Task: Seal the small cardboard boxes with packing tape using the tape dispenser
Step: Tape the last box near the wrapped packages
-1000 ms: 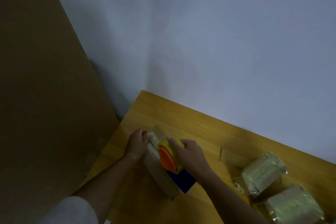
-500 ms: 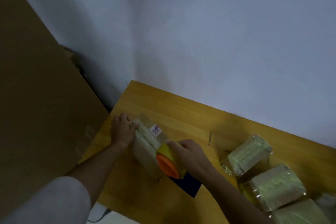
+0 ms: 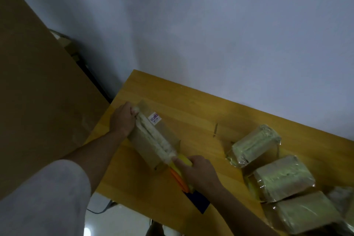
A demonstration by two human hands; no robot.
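Cardboard box [image 3: 153, 140] lies on the wooden table [image 3: 191, 109] near its left corner, with a strip of tape [image 3: 155, 138] along the top seam and a small label [image 3: 154, 118] at the far end. Left hand [image 3: 122, 119] grips the far end, fingers curled over the edge. Right hand [image 3: 197, 172] holds the yellow-and-orange tape dispenser [image 3: 181, 170] at the near end, fingers wrapped round it. Three tape-wrapped boxes [image 3: 283, 178] sit well apart to the right.

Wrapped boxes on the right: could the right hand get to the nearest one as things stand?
Probably yes. The bare table lies between the right hand and the nearest wrapped box, but that hand grips the tape dispenser.
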